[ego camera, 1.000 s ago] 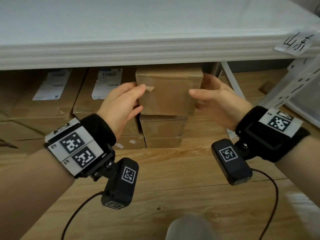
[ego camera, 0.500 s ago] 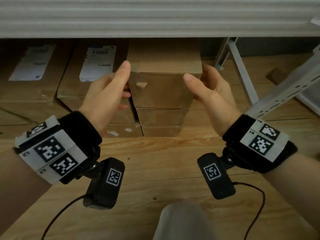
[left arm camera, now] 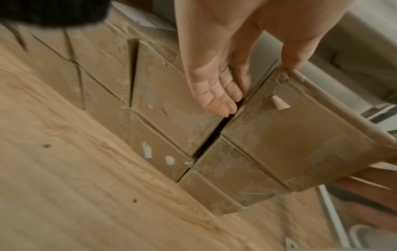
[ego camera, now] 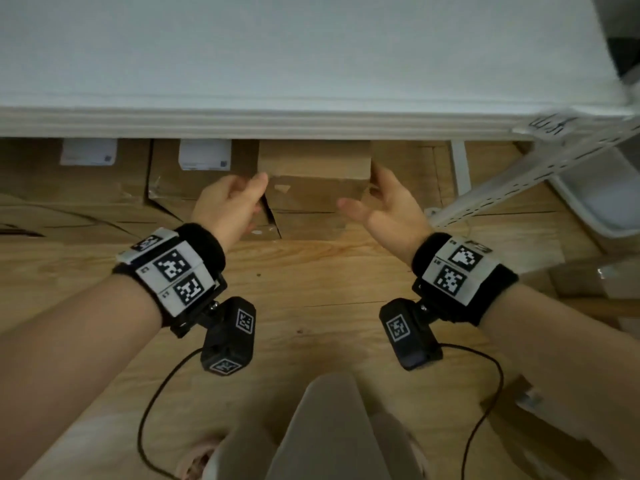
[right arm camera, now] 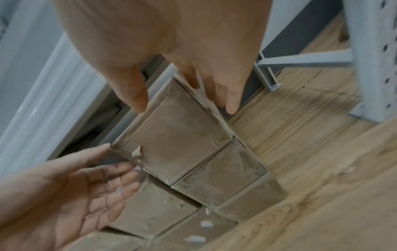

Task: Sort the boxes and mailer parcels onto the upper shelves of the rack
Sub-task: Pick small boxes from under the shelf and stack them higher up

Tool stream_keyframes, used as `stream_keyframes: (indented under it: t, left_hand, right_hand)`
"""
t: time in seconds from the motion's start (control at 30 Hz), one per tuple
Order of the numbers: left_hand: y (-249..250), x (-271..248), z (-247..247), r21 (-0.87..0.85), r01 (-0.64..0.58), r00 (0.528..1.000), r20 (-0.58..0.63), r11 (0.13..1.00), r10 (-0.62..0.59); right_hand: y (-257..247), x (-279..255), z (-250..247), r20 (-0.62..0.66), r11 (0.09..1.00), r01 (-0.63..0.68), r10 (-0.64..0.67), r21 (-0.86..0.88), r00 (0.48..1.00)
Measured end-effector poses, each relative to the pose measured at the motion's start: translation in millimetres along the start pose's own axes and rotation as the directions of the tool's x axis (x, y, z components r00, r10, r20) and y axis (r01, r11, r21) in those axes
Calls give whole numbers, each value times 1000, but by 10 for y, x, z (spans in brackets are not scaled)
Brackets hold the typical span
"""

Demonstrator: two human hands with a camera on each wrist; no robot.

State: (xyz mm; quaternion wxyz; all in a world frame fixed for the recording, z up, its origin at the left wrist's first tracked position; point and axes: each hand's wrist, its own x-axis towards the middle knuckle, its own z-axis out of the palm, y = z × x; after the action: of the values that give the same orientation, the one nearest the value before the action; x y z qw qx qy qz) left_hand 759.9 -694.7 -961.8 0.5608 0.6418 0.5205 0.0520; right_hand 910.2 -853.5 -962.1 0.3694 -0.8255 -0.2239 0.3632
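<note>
fingers (left arm camera: pixel 217 95) of the left hand (ego camera: pixel 231 202) are lying straight against the left side of the top box (ego camera: pixel 313 181), thumb touching its upper corner; the right hand (ego camera: pixel 388 202) is spreading wide on its right side. under the white shelf (ego camera: pixel 311 123) of the rack, the box is sitting on a stack of boxes (ego camera: pixel 304 223) on the wooden floor (ego camera: pixel 311 278), beside labelled cartons (ego camera: pixel 194 178).
</note>
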Motion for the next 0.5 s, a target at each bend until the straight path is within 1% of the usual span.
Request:
stream_keyframes:
  t: [0.07,0.13,0.2,0.23,0.3,0.37,0.43,0.5]
  left_hand:
    - [39,-132,-87,107,35,999,37,994,-39]
    - [96,-346,-187,163,88,990,96,983,-104]
    - [189,-626,-272,200,120,974,164,972,-154]
    - [253,-790,-314,242,107,967,202,964,-158]
    - [407,-1132,-401,354,22,948,290,935,-132]
    - [631,-1478,-517,469,-96,924,371,878,-97]
    - [928,-1799,-664,533,-184,895,438,826,-83]
    - [1327,-2125,-857,557,-257,872,487,790,-59]
  right_hand:
    - [-69,-139,-84,18,987,-7,10,-161,1000]
    - [-137,-347,-152,43,955,9,3,-296,999]
    - [-210,-594,-219,89,920,19,18,-393,996]
    - [-269,-731,-259,124,902,26,31,-432,992]
    - [-438,-1018,-362,195,862,59,47,-503,980]
    - [-689,-1335,-507,261,814,113,48,-570,964]
    - [-1014,-1662,-682,320,759,190,25,-623,947]
    - [-1430,-1998,-909,364,705,265,-10,-658,931]
